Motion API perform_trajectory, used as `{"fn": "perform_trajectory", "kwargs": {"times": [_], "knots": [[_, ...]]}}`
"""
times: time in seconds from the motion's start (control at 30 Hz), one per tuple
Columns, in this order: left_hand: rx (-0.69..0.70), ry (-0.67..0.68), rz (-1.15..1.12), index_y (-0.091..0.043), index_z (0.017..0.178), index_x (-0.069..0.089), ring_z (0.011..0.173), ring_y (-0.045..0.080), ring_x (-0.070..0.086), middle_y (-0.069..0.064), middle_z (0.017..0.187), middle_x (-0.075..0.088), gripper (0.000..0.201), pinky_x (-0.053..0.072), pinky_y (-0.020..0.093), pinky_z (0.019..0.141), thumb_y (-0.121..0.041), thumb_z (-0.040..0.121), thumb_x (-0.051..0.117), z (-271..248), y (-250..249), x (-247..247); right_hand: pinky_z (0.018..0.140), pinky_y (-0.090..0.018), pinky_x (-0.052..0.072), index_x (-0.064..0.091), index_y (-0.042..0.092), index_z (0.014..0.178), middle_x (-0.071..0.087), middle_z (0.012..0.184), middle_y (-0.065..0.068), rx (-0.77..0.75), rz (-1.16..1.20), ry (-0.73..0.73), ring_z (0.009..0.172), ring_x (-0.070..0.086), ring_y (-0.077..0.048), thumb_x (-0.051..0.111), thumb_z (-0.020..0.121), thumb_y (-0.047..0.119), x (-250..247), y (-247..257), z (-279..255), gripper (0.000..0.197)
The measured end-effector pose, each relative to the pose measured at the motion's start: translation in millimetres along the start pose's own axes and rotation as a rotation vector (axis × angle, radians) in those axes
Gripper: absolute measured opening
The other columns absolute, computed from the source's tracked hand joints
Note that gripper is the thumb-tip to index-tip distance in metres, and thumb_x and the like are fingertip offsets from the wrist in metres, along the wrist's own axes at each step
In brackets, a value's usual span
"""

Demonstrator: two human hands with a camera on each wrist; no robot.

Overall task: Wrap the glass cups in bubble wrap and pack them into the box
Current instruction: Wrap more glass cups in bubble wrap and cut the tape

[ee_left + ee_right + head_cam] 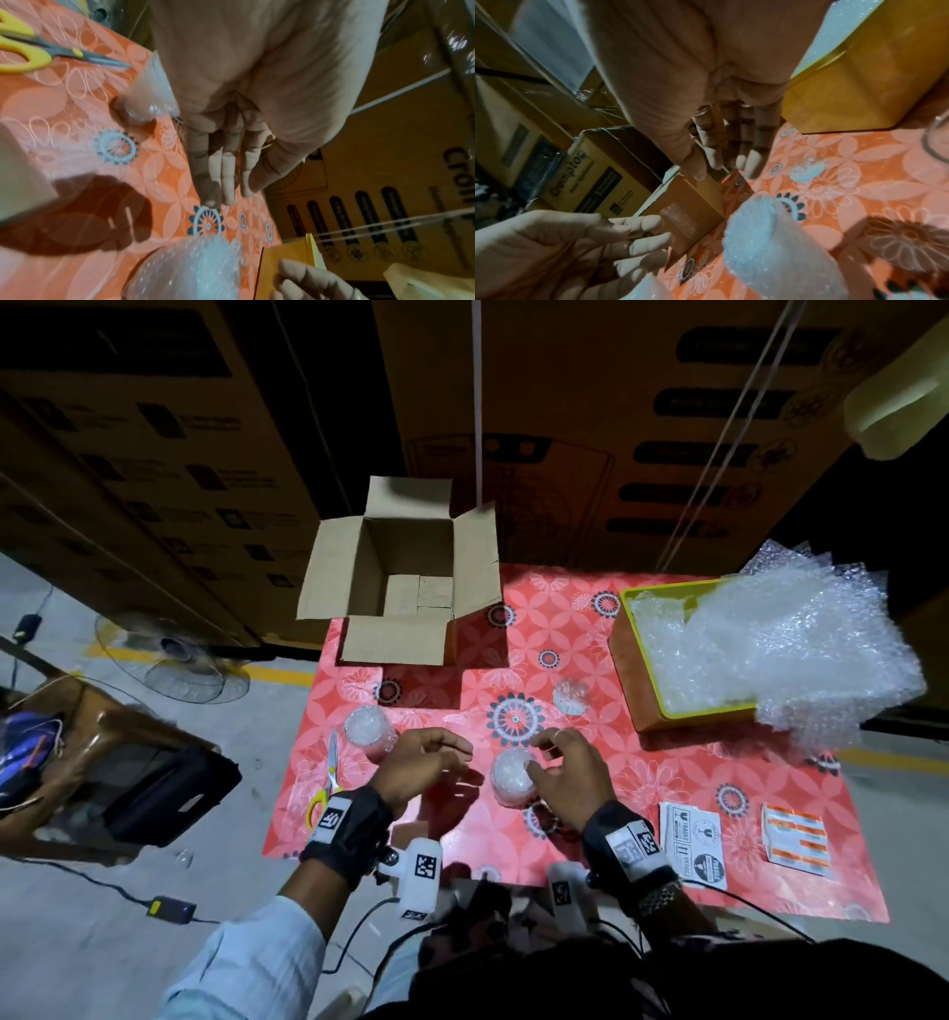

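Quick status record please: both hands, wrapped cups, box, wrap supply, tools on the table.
left hand: open, holds nothing, beside the middle cup
right hand: open, over the middle cup, no visible grip
wrapped cups: three on the table, left, middle, far
box: open, no cups inside
bubble wrap: piled in yellow bin
scissors: at table's left edge
labels: near right edge

The white stickers (693, 845) on the tabletop (642, 762) read "FRAGILE", a carton (595, 178) in the right wrist view reads "ompton", and a carton (411, 162) in the left wrist view shows "Crom"; the other print is too blurred to read.
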State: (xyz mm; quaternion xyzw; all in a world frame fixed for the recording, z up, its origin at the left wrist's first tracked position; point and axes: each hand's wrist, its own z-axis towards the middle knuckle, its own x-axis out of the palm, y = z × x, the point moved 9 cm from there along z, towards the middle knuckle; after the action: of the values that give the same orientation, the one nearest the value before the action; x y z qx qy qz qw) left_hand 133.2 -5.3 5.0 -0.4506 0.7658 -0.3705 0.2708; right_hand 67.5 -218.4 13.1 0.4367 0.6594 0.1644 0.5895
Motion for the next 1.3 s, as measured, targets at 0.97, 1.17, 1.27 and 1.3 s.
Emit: {"fn": "perform_trajectory", "kwargs": {"times": [0.97,1.17,1.27,1.3], "knots": [[-0.528,-0.083,-0.339,-0.005,0.107,0.078,0.067,0.019,0.068,0.009,0.086,0.074,0.035,0.059,0.035,0.078,-0.037,0.095,0.074,-17,187,-56,0.082,-0.036,0.059,0.074,0.013,0.102,0.077,0.100,-0.007,0.292,0.399,0.502,0.092,0.072,-0.020,0.074,0.092,0.014,186,0,-80,0.009],[-0.522,-0.117,-0.255,-0.006,0.098,0.075,0.056,0.019,0.052,0.010,0.072,0.064,0.029,0.045,0.027,0.055,-0.033,0.090,0.079,-8,185,-52,0.073,-0.015,0.053,0.065,-0.002,0.127,0.073,0.115,-0.011,0.306,0.462,0.528,0.084,0.071,0.004,0.069,0.095,0.006,182,-9,-80,0.033],[-0.501,-0.107,-0.247,-0.003,0.088,0.074,0.057,0.020,0.051,0.010,0.064,0.060,0.037,0.042,0.029,0.058,-0.032,0.072,0.089,0,182,-48,0.070,-0.013,0.052,0.059,-0.007,0.132,0.067,0.119,-0.018,0.299,0.487,0.545,0.077,0.067,0.011,0.062,0.096,-0.004,187,-12,-76,0.036],[-0.494,-0.108,-0.262,0.001,0.094,0.078,0.066,0.022,0.055,0.012,0.072,0.064,0.046,0.044,0.033,0.064,-0.032,0.065,0.091,2,182,-48,0.071,-0.013,0.053,0.056,-0.010,0.134,0.065,0.122,-0.024,0.286,0.495,0.563,0.077,0.067,0.011,0.059,0.097,-0.007,189,-11,-75,0.037]]}}
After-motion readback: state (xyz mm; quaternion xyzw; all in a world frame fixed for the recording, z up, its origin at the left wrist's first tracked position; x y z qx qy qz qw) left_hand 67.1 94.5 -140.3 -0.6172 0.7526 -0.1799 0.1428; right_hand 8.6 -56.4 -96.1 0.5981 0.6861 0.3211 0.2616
